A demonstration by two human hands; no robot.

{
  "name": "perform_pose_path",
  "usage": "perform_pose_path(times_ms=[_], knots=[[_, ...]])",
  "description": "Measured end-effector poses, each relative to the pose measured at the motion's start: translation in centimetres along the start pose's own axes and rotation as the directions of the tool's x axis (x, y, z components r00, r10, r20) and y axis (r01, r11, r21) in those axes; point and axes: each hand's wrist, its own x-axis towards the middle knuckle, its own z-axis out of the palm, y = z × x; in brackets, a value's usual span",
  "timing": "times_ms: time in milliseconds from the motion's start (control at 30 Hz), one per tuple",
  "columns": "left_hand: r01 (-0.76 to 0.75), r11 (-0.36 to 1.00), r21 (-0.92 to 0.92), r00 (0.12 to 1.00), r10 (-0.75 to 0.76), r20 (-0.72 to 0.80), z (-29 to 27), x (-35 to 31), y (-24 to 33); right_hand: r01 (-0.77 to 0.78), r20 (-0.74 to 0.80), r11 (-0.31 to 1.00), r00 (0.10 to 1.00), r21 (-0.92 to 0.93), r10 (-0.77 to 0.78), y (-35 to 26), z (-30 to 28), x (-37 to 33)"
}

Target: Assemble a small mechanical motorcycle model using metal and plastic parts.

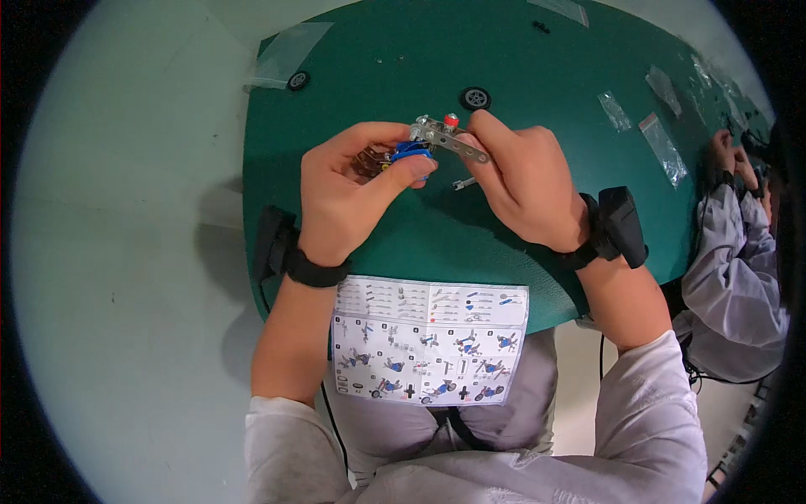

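Note:
Both my hands hold a small metal construction model (424,144) above the green table (369,59). My left hand (348,193) pinches its blue and brown part between thumb and fingers. My right hand (525,181) grips the perforated silver strip, which carries a red cap at its top. A small silver bolt (463,182) lies on the table just under my hands. A black band sits on each wrist.
A printed instruction sheet (430,340) lies at the table's near edge over my lap. Two black wheels (475,98) (298,81) and several clear plastic bags (663,147) lie farther out. Another person's hands (735,160) work at the right edge.

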Motion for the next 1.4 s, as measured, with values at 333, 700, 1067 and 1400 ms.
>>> perform_pose_path(times_ms=[333,700,1067,1400], knots=[[-0.034,0.95,-0.311,0.999,0.035,-0.003,0.4,0.1,-0.3,-0.022,-0.047,0.979,0.998,0.2,0.033,-1.0,0.6,-0.6],[-0.217,0.94,-0.264,0.975,0.224,-0.004,0.3,-0.8,0.2,0.105,-0.067,0.931,0.994,0.35,-0.087,-1.3,0.0,-1.0],[-0.628,0.745,0.225,0.777,0.618,0.119,-1.3,0.2,2.4,0.158,-0.036,0.766,0.984,0.623,-0.174,-1.8,-0.2,-0.9],[-0.637,0.393,0.663,0.65,0.737,0.187,-1.5,-0.3,2.9,-0.361,0.399,0.419,0.917,0.833,-0.002,-2.5,-1.6,-0.9]])
